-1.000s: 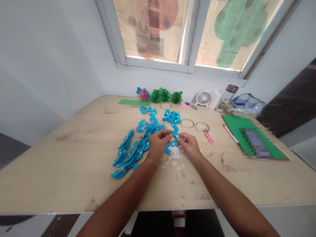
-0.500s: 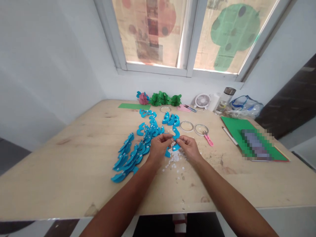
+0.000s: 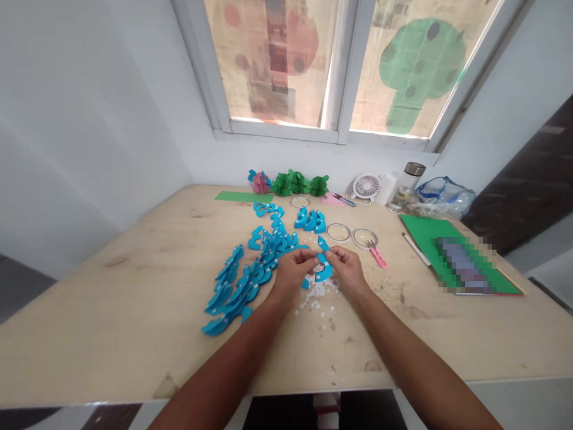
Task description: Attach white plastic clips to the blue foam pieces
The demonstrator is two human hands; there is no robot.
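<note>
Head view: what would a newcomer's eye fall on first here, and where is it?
Probably the bright blue paper pieces, heaped mostly left of centre on the table. Next, perhaps, the left hand and right hand, close together mid-table at one blue piece, above a scatter of white scraps. Along the table's back edge, leafy green paper shapes stand out too.

Lit brightly by daylight through the papered window (image 3: 351,77), with white glare along the lower edges of the panes (image 3: 257,65) and faint, soft shadows on the tabletop (image 3: 134,322). Stretched by wide-angle distortion toward the margins, pixelated in part over the right-hand green sheet (image 3: 423,229), and slightly soft in fine detail around the hands (image 3: 292,271).
</note>
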